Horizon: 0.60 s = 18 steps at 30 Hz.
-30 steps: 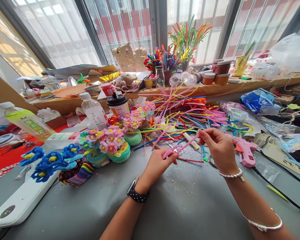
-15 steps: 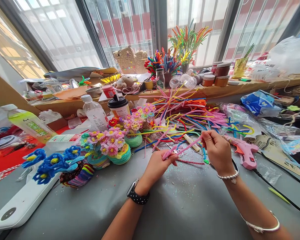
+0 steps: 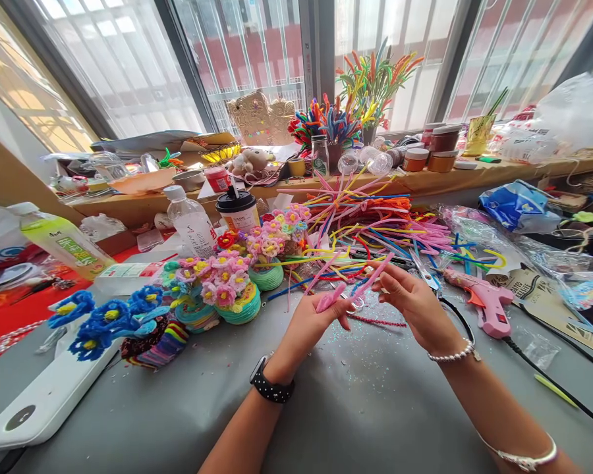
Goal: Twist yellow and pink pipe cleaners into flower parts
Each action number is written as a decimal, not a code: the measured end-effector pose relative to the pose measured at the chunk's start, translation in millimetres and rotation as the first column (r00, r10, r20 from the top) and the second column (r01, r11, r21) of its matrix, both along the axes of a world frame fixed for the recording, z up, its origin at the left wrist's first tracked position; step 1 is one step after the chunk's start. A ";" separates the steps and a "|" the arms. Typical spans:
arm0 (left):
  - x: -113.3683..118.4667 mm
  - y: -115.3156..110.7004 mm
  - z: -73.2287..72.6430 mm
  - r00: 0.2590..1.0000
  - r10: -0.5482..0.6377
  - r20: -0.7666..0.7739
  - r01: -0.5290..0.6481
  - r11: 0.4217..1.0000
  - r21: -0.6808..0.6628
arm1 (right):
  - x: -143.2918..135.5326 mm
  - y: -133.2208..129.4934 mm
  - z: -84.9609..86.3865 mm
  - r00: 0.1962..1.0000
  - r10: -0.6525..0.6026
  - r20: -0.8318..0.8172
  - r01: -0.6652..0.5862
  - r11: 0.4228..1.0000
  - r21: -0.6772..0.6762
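My left hand (image 3: 313, 322) pinches a pink pipe cleaner (image 3: 330, 297), whose folded part sticks up past the thumb. A straight length of it slants up to the right, toward my right hand (image 3: 408, 303). The fingers of that hand are partly curled beside the pink length; whether they grip it is hard to make out. Behind both hands lies a large pile of colourful pipe cleaners (image 3: 385, 217). A dark red glittery stem (image 3: 380, 322) rests on the grey table (image 3: 346, 415) just beyond my hands.
Pink fuzzy flowers (image 3: 225, 280) and blue ones (image 3: 109, 316) stand in small pots to the left. A pink glue gun (image 3: 491, 306) with a black cord lies to the right. Behind are a clear bottle (image 3: 190, 224) and a lidded cup (image 3: 237, 212).
My right hand has moved left, closer to my left hand, and its fingers have loosened from their pinch. The pink length now points more steeply upward. The view has shifted slightly.
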<state>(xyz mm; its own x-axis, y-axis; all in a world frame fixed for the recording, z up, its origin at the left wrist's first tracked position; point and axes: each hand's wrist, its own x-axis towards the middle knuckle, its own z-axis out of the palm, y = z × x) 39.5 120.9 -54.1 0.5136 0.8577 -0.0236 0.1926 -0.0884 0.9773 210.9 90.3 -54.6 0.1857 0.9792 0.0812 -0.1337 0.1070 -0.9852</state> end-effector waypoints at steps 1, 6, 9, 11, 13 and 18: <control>-0.1 -0.5 -0.1 1.000 -0.010 0.004 0.010 1.000 -0.012 | -2.3 -0.8 0.5 0.999 0.041 0.022 -0.041 0.999 -0.013; 0.6 -1.8 1.2 1.000 -0.006 0.013 0.007 0.999 -0.048 | -6.7 -1.0 1.4 0.993 -0.019 -0.113 0.015 0.999 -0.034; 1.5 -0.8 1.9 0.998 0.045 0.042 -0.043 0.997 -0.060 | -7.0 0.9 0.7 0.983 -0.016 -0.185 0.011 1.000 -0.027; 1.9 0.1 1.1 0.994 0.094 0.060 -0.091 0.994 -0.060 | -8.2 1.7 -0.8 0.984 -0.013 -0.180 0.011 1.000 -0.010; 2.1 0.7 -0.5 0.986 0.149 0.069 -0.147 0.989 -0.028 | -9.7 1.5 -2.6 0.992 -0.007 -0.129 0.009 1.000 0.010; 2.2 0.3 -3.9 0.962 0.260 0.090 -0.270 0.952 0.140 | -10.0 -2.2 -3.8 0.982 0.033 0.185 -0.050 0.995 0.091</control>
